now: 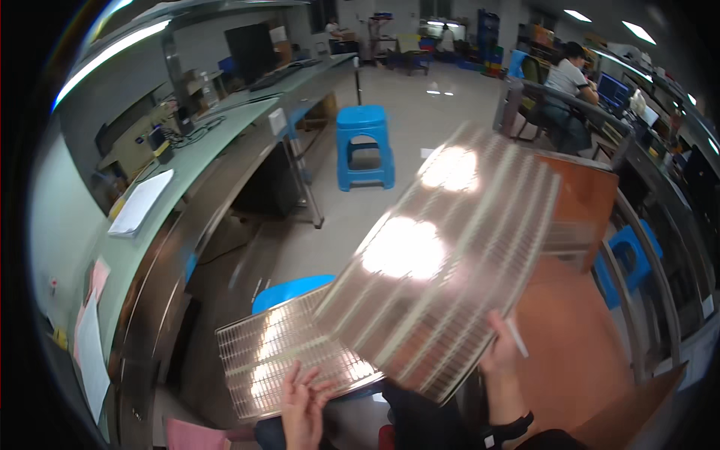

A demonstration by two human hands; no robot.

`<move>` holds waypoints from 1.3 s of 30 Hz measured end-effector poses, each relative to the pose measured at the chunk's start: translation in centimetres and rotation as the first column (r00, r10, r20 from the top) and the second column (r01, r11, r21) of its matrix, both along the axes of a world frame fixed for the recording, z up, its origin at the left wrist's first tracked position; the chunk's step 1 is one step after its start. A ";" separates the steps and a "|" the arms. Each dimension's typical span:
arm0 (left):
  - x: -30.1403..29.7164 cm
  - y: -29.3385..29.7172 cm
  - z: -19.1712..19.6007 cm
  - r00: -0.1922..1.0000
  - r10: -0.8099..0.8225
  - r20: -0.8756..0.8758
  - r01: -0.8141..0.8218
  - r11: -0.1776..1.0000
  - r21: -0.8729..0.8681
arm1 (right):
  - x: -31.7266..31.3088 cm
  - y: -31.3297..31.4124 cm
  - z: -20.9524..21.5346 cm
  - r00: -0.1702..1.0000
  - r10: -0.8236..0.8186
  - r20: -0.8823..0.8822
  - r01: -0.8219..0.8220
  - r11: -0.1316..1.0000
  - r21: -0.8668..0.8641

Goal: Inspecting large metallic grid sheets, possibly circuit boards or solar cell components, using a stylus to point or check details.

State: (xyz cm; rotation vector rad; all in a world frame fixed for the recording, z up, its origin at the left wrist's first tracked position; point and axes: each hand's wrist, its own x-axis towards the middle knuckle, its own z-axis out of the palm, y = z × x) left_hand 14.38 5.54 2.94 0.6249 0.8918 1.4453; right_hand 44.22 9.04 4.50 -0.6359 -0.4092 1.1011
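A large shiny sheet (480,225) with pale lengthwise bands and rows of fine marks is tilted up in front of me. My right hand (501,351) grips its lower right edge. A slim white stick (517,337) shows beside those fingers; I cannot tell what it is. Partly under the large sheet lies a second shiny sheet (259,360) with a similar grid pattern. Close over its near edge is my left hand (304,401), fingers spread and holding nothing; whether it touches the sheet I cannot tell. Bright glare hides part of both surfaces.
A blue stool top (292,291) shows behind the lower sheet, and a blue stool (364,146) stands farther ahead. Along my left runs a green-topped workbench (225,116) with papers (142,202) and a monitor (251,51). Brown cardboard (577,337) is at right; a person (566,90) sits beyond.
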 end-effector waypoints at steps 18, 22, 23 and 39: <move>-8.1 -1.1 -2.8 0.922 0.289 -0.257 -0.317 0.946 -0.073 | 23.1 1.8 -13.7 0.754 -0.539 0.375 0.656 0.636 -0.406; -12.3 -1.7 -6.1 0.827 0.394 -0.400 -0.437 0.899 -0.019 | 22.7 7.6 -10.3 0.844 -0.440 0.306 0.526 0.792 -0.310; -13.1 -1.9 -6.9 0.762 0.459 -0.457 -0.505 0.863 0.024 | 22.2 8.8 -9.5 0.865 -0.399 0.303 0.482 0.828 -0.285; -20.3 -3.6 -12.8 0.641 0.445 -0.625 -0.602 0.797 -0.051 | -3.3 6.5 -10.8 0.124 0.353 0.927 -0.093 0.934 -0.344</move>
